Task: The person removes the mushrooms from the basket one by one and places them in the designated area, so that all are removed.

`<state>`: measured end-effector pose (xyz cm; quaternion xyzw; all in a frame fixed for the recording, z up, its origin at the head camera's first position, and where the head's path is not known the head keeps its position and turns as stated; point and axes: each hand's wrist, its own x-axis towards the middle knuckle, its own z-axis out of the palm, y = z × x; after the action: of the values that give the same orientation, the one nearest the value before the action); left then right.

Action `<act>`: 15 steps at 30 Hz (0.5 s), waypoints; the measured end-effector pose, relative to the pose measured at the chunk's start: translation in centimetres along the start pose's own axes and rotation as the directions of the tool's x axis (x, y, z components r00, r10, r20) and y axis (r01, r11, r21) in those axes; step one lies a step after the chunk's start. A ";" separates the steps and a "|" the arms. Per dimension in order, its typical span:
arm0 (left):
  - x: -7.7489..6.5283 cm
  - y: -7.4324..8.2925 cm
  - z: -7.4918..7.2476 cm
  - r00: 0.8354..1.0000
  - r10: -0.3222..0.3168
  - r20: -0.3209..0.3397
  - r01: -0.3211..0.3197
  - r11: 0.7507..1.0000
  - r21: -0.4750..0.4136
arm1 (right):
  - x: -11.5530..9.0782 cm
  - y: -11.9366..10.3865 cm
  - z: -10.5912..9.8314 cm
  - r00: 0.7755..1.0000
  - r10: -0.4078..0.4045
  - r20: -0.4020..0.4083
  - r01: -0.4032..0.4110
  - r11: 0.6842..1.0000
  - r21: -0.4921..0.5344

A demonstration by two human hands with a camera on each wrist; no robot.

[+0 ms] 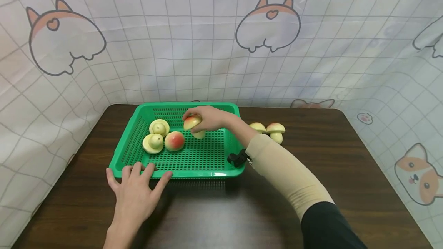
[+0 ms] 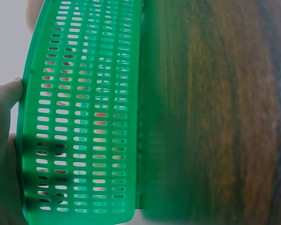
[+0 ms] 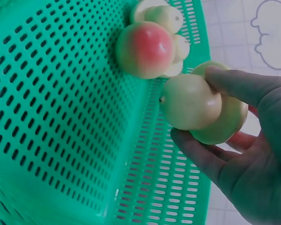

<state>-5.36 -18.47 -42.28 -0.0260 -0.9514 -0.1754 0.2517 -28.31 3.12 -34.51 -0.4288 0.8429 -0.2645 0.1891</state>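
We've mushroom (image 1: 191, 122) pinched in R hand (image 1: 209, 119), over far half of basket (image 1: 204, 173), cap up, stem slanting down twd us; other mushrooms (image 1: 152, 143) lie to its L; L hand (image 1: 135, 195) farther, fingers spread on near rim; floor contact unclear

A dark wooden tabletop (image 1: 346, 172) is spread beneath the left hand (image 1: 134, 195); beyond the right hand (image 1: 212, 118), a white gridded cloth (image 1: 173, 49) is printed with cartoon dogs (image 1: 268, 26).
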 end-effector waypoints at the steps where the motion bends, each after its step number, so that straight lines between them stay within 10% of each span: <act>1: 0.0 0.0 0.0 1.000 0.000 -0.001 0.000 1.000 0.001 | -0.1 -0.2 -0.1 1.000 -0.003 -0.001 0.003 1.000 0.002; 15: 0.0 0.1 0.0 1.000 0.003 -0.008 -0.003 1.000 -0.014 | -2.7 -2.2 -2.2 0.996 -0.076 -0.036 0.075 0.997 -0.033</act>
<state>-5.31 -18.38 -42.24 -0.0285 -0.9492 -0.1818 0.2553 -26.59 4.88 -31.16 -0.4581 0.8336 -0.2661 0.1564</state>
